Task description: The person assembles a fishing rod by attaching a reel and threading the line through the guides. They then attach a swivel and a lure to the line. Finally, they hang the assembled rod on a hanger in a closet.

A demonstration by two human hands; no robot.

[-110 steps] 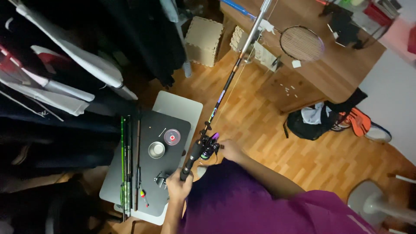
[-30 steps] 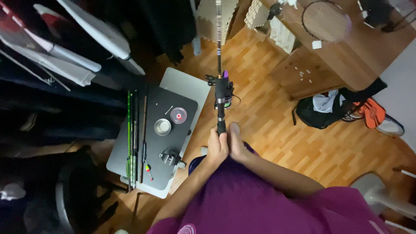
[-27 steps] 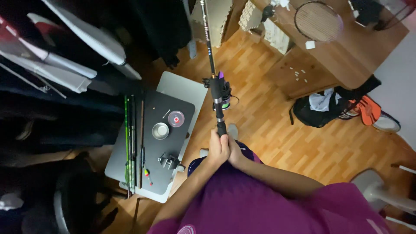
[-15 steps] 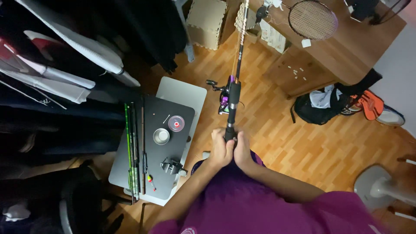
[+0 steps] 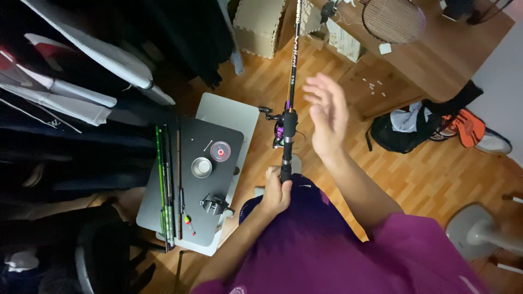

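My left hand [image 5: 276, 191] gripped the fishing rod [image 5: 289, 103] handle at frame centre; right hand [image 5: 326, 114] hung open, fingers spread, just right of the reel [image 5: 279, 129], not touching.

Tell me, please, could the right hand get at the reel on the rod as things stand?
Probably yes: the right hand is open and empty beside the reel, nothing between them; the left hand grips the rod lower down.
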